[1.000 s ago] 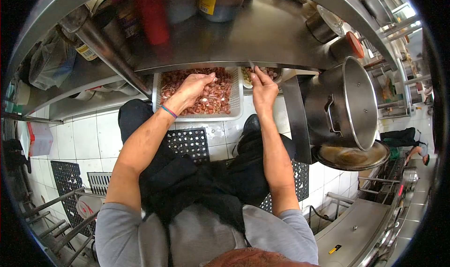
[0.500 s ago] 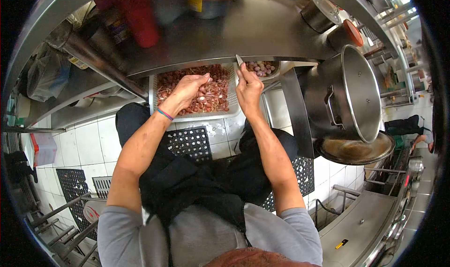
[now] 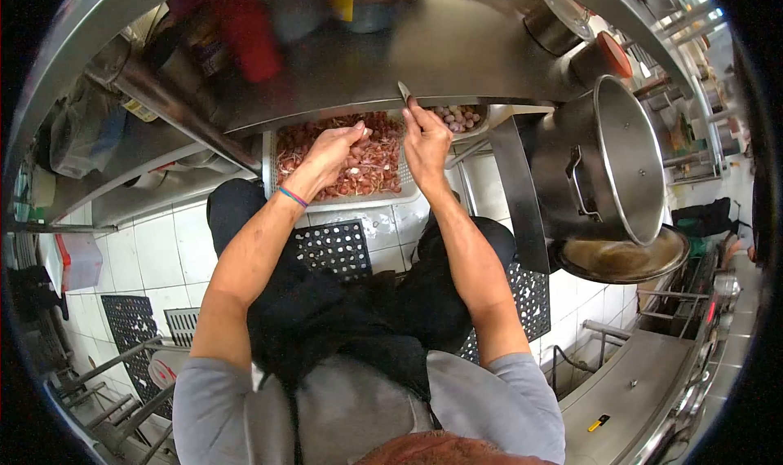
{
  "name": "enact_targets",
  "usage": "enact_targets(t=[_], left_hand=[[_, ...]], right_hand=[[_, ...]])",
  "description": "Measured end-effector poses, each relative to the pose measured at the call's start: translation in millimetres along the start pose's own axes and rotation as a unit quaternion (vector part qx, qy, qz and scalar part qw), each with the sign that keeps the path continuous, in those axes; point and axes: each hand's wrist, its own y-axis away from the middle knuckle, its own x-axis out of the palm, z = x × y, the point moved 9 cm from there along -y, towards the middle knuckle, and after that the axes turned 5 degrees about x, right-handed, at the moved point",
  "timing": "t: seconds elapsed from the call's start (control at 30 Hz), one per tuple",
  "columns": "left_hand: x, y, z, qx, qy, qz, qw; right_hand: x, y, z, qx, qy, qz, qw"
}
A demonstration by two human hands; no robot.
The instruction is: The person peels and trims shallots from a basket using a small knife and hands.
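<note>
My left hand (image 3: 333, 153) is closed in a pinch over the basket, a small pale shallot (image 3: 367, 132) showing at its fingertips. In my right hand (image 3: 426, 145) is a small knife (image 3: 404, 92), its blade pointing up and away from me. Below my hands sits a white plastic basket (image 3: 359, 202) full of reddish shallots (image 3: 379, 171) with skins and stringy roots. Right of the knife hand, a container holds paler, purplish peeled shallots (image 3: 458, 117); the shelf edge partly covers it.
A steel shelf (image 3: 457, 49) spans the area above the basket. On the right stand a large steel pot (image 3: 575, 171) and a round brown-stained pan (image 3: 624, 257). Black perforated mats (image 3: 333, 249) lie on white floor tiles. A person in dark clothes (image 3: 705, 218) is at far right.
My right hand and the knife have shifted slightly left, closer to my left hand. The left hand keeps its pinch over the basket.
</note>
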Motion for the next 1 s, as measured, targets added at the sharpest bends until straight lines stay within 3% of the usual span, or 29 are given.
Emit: enact_targets(t=[0.17,0.27,0.3,0.33,0.53,0.7,0.83,1.0], left_hand=[[1.1,3.0,-2.1,0.016,0.0,0.036,0.999],[2.5,4.5,-8.6,0.02,0.035,0.041,0.998],[1.9,0.5,-7.1,0.022,0.061,0.049,0.997],[-0.4,-2.2,-5.0,0.021,0.084,0.057,0.995],[7.0,-4.2,-5.7,0.022,0.196,0.093,0.976],[2.5,-11.1,-1.2,0.036,0.203,0.059,0.977],[2.4,-8.4,-5.8,0.039,0.253,0.046,0.966],[5.0,-11.2,-0.7,0.025,0.257,0.093,0.962]], right_hand=[[-2.2,7.0,-29.3,-0.009,-0.062,-0.014,0.998],[-1.3,26.1,-71.5,0.105,0.003,0.038,0.994],[6.8,36.1,-93.7,0.182,0.019,0.093,0.979],[8.6,41.6,-100.0,0.17,0.013,0.097,0.981],[12.5,30.6,-54.8,0.112,-0.048,0.109,0.987],[43.8,46.1,-48.9,0.246,-0.185,0.221,0.926],[59.4,69.1,-52.9,0.387,-0.29,0.284,0.828],[62.2,64.6,-43.5,0.34,-0.268,0.285,0.855]])
